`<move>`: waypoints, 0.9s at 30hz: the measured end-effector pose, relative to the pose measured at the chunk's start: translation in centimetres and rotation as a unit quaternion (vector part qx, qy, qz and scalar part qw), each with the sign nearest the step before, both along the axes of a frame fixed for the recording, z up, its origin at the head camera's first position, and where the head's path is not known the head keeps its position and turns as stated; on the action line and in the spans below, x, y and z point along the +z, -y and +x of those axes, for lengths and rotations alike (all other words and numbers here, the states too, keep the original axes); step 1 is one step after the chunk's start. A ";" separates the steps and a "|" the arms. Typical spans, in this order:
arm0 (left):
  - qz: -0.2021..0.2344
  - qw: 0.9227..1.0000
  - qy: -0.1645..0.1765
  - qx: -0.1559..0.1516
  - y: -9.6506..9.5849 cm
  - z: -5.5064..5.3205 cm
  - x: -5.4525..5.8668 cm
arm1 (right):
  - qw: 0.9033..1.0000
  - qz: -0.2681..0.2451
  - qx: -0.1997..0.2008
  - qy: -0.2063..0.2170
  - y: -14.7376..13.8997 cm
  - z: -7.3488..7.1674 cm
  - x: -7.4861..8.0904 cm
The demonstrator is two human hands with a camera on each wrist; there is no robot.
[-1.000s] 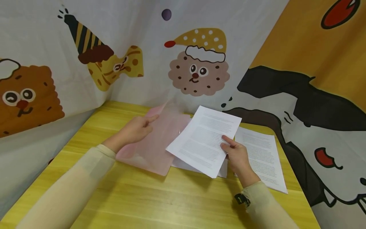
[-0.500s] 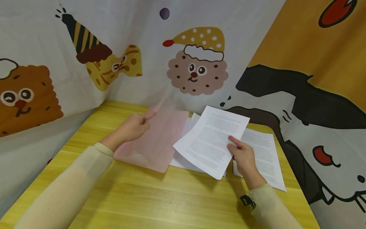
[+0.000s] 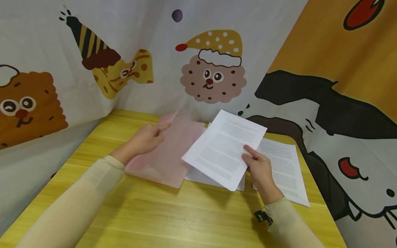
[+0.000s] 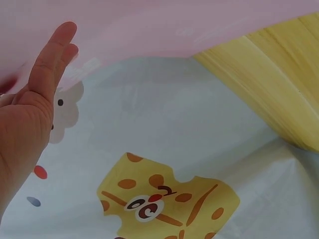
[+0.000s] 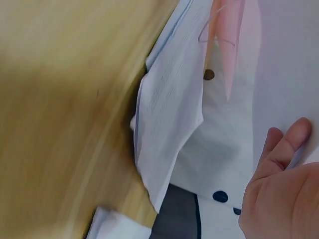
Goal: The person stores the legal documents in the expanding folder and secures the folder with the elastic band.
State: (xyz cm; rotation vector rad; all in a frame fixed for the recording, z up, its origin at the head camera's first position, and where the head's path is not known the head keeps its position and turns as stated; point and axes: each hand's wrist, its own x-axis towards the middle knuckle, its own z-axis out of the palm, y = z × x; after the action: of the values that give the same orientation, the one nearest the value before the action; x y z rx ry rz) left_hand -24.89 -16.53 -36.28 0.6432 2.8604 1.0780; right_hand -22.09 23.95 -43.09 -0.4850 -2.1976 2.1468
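Observation:
In the head view a translucent pink plastic folder lies at the middle left, its upper sheet raised toward the back. My left hand is at its left side with the index finger extended, touching the raised sheet. In the left wrist view straight fingers lie against the pink plastic. My right hand grips a few printed sheets of paper by their right edge, thumb side on top. These sheets are tilted above the table, their left corner overlapping the folder's right side. The right wrist view shows the right hand's fingers at the paper's edge.
Under the held sheets lies another stack of paper, partly hidden. A further printed stack rests at the right of the yellow wooden table. A cartoon-printed cloth hangs behind and beside the table.
My right hand moved the held sheets slightly right, then back left toward the folder. The left hand stays nearly in place at the raised folder sheet.

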 end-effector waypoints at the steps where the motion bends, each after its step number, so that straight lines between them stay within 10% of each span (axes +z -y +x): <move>1: 0.000 1.000 0.001 0.000 0.0 0.0 -0.1 | 1.000 -0.005 -0.004 -0.001 0.3 0.0 -0.1; 27: 0.001 1.000 -0.006 0.003 0.1 0.3 0.1 | 1.000 0.027 -0.003 0.006 1.2 -0.3 -0.5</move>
State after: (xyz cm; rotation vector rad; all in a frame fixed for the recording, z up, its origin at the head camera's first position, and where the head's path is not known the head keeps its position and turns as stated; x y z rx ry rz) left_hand -24.60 -16.64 -36.23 0.6440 2.8734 1.0822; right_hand -22.39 22.78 -43.57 -0.5028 -2.2493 2.0813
